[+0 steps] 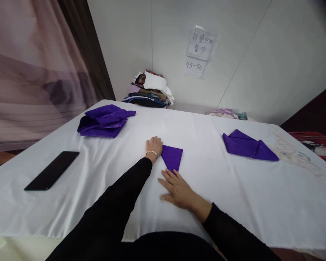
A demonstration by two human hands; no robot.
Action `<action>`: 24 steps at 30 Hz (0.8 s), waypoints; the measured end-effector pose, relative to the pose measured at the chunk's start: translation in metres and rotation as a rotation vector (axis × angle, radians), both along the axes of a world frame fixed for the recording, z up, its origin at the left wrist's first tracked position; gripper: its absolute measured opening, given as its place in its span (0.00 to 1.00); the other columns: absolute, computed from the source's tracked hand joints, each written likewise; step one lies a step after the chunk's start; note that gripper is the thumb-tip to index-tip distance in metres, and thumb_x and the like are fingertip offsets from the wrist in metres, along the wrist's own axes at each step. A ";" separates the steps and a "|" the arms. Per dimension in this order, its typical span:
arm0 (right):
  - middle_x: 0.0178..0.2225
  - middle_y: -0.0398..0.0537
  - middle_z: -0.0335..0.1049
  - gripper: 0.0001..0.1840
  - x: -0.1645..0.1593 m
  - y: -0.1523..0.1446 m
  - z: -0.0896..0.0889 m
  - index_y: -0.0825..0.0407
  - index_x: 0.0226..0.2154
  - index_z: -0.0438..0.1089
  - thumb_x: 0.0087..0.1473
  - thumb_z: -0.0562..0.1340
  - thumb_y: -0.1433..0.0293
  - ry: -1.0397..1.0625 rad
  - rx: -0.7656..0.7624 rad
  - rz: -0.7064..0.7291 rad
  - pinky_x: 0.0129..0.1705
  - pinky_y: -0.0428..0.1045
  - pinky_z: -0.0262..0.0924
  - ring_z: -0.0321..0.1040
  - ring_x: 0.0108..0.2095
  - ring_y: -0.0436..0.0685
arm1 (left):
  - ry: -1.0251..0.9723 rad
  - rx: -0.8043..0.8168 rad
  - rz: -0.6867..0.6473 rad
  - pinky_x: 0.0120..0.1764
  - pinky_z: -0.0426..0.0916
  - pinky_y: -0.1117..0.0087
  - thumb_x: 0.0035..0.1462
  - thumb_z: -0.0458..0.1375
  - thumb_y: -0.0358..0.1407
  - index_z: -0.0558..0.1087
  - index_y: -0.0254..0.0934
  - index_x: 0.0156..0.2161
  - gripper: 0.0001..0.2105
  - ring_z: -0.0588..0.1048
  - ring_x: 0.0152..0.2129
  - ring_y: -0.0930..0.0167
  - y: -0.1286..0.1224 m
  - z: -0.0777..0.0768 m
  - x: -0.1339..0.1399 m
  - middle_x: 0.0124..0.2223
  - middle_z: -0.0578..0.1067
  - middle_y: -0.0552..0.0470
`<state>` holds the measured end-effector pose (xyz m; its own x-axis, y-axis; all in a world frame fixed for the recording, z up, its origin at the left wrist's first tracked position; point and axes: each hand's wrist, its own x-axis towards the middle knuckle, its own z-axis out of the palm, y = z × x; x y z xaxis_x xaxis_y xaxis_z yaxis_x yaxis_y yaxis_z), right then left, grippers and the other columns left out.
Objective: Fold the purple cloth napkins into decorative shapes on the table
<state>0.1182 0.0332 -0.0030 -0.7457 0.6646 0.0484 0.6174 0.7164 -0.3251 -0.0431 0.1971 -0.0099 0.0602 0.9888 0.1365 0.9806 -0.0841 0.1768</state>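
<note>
A small folded purple cloth napkin (173, 157) lies on the white-covered table, its visible part shaped like a triangle pointing down. At its left edge, my left hand (154, 145) rests palm down with bent fingers close together, closed on the left corner, which it hides. My right hand (178, 190) lies open below the napkin with its fingers spread. Its upper fingertips touch the lower tip of the cloth, while the thumb rests on the tablecloth.
A loose purple cloth pile (105, 121) lies back left, above a black phone-like slab (53, 170). On the right sits a folded purple napkin (248, 145). Stacked clothes (149, 90) stand behind the white table (206, 206); a red basket (319, 139) is far right.
</note>
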 end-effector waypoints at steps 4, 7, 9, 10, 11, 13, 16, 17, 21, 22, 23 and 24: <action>0.65 0.53 0.36 0.36 0.000 0.002 0.013 0.50 0.63 0.43 0.58 0.48 0.50 0.035 -0.068 -0.017 0.62 0.60 0.34 0.32 0.64 0.59 | -0.022 -0.019 -0.011 0.56 0.46 0.50 0.62 0.40 0.36 0.62 0.40 0.55 0.19 0.53 0.58 0.62 0.003 -0.006 -0.001 0.62 0.58 0.43; 0.65 0.53 0.34 0.37 -0.001 0.016 0.026 0.51 0.63 0.42 0.58 0.47 0.50 0.086 -0.062 -0.104 0.62 0.60 0.34 0.30 0.64 0.59 | -0.037 -0.024 -0.013 0.56 0.46 0.49 0.62 0.40 0.36 0.62 0.39 0.55 0.19 0.52 0.59 0.61 0.005 -0.008 -0.001 0.62 0.58 0.43; 0.65 0.54 0.34 0.37 -0.004 0.033 0.030 0.53 0.63 0.42 0.58 0.46 0.50 0.113 -0.035 -0.202 0.62 0.60 0.32 0.29 0.65 0.59 | -0.043 -0.026 -0.012 0.56 0.46 0.49 0.62 0.40 0.36 0.62 0.39 0.55 0.19 0.52 0.59 0.61 0.006 -0.009 -0.002 0.62 0.58 0.42; 0.65 0.54 0.34 0.37 -0.005 0.043 0.030 0.54 0.63 0.42 0.58 0.46 0.50 0.115 -0.022 -0.257 0.62 0.61 0.32 0.29 0.65 0.60 | -0.046 -0.026 -0.012 0.56 0.46 0.48 0.62 0.40 0.36 0.62 0.38 0.55 0.18 0.53 0.59 0.60 0.006 -0.010 -0.002 0.62 0.58 0.42; 0.65 0.56 0.35 0.37 -0.005 0.053 0.028 0.55 0.63 0.43 0.58 0.46 0.51 0.108 -0.014 -0.315 0.62 0.61 0.31 0.29 0.64 0.60 | -0.050 -0.023 -0.015 0.56 0.47 0.48 0.62 0.40 0.36 0.62 0.38 0.55 0.18 0.53 0.59 0.60 0.007 -0.010 -0.003 0.62 0.58 0.42; 0.64 0.59 0.37 0.38 -0.005 0.071 0.022 0.58 0.62 0.45 0.58 0.46 0.50 0.074 -0.022 -0.424 0.62 0.62 0.31 0.31 0.64 0.62 | -0.057 -0.011 -0.027 0.56 0.47 0.48 0.62 0.41 0.36 0.63 0.37 0.54 0.18 0.54 0.59 0.59 0.006 -0.009 -0.004 0.62 0.58 0.42; 0.64 0.60 0.40 0.39 0.001 0.086 0.009 0.59 0.61 0.47 0.58 0.46 0.49 0.043 -0.070 -0.511 0.61 0.62 0.32 0.33 0.64 0.63 | -0.070 0.016 -0.048 0.55 0.49 0.47 0.62 0.42 0.35 0.64 0.36 0.53 0.17 0.55 0.58 0.58 0.005 -0.007 -0.005 0.61 0.60 0.40; 0.64 0.59 0.40 0.39 0.005 0.088 0.006 0.58 0.61 0.47 0.58 0.45 0.48 0.047 -0.080 -0.520 0.61 0.62 0.32 0.33 0.64 0.63 | -0.075 0.025 -0.052 0.54 0.49 0.46 0.61 0.42 0.34 0.65 0.36 0.52 0.17 0.55 0.58 0.57 0.005 -0.006 -0.005 0.60 0.60 0.40; 0.64 0.57 0.40 0.39 0.019 0.088 0.001 0.57 0.62 0.45 0.58 0.42 0.47 0.076 -0.076 -0.539 0.62 0.62 0.31 0.34 0.64 0.60 | -0.058 0.024 -0.031 0.54 0.49 0.46 0.61 0.41 0.34 0.65 0.38 0.53 0.18 0.56 0.57 0.59 0.009 -0.007 -0.007 0.60 0.60 0.41; 0.64 0.57 0.40 0.39 0.022 0.088 0.002 0.56 0.62 0.45 0.58 0.42 0.47 0.075 -0.072 -0.547 0.62 0.62 0.31 0.35 0.64 0.60 | -0.051 0.013 -0.022 0.55 0.49 0.47 0.61 0.41 0.35 0.64 0.39 0.53 0.18 0.55 0.58 0.60 0.011 -0.008 -0.007 0.61 0.60 0.42; 0.64 0.56 0.41 0.39 0.025 0.088 0.002 0.56 0.62 0.44 0.58 0.42 0.48 0.072 -0.066 -0.555 0.62 0.62 0.30 0.35 0.64 0.59 | -0.045 0.001 -0.013 0.55 0.49 0.47 0.61 0.41 0.36 0.64 0.40 0.54 0.19 0.55 0.58 0.61 0.012 -0.008 -0.007 0.61 0.59 0.44; 0.64 0.56 0.42 0.38 0.027 0.088 0.002 0.56 0.62 0.44 0.58 0.42 0.48 0.070 -0.061 -0.563 0.62 0.62 0.30 0.35 0.64 0.59 | -0.043 -0.013 -0.006 0.55 0.49 0.47 0.61 0.40 0.36 0.63 0.40 0.55 0.19 0.55 0.58 0.61 0.013 -0.008 -0.007 0.62 0.58 0.44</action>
